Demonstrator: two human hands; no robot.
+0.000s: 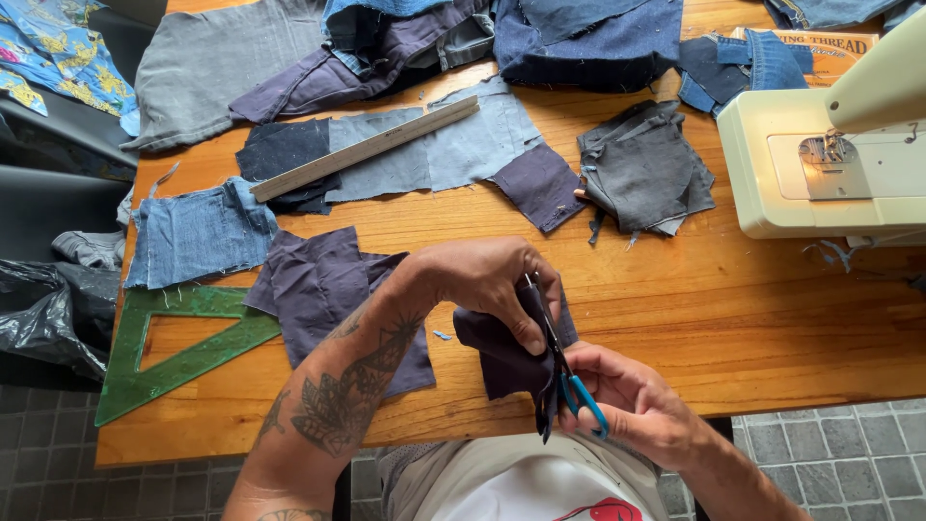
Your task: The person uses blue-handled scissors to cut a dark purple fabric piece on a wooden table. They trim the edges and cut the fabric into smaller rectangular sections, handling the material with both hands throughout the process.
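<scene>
My left hand (487, 280) pinches a dark purple fabric piece (502, 357) at the table's near edge, thumb on top of it. My right hand (632, 400) grips blue-handled scissors (569, 376), whose blades point up along the cloth's right edge, beside my left thumb. The fabric hangs partly over the table edge above my lap.
On the wooden table (733, 318) lie more purple patches (323, 285), a denim square (198, 232), a green set square (174, 342), a wooden ruler (367, 148) on joined grey patches, a grey stack (641, 169), piled denim at the back and a cream sewing machine (830, 159) at right.
</scene>
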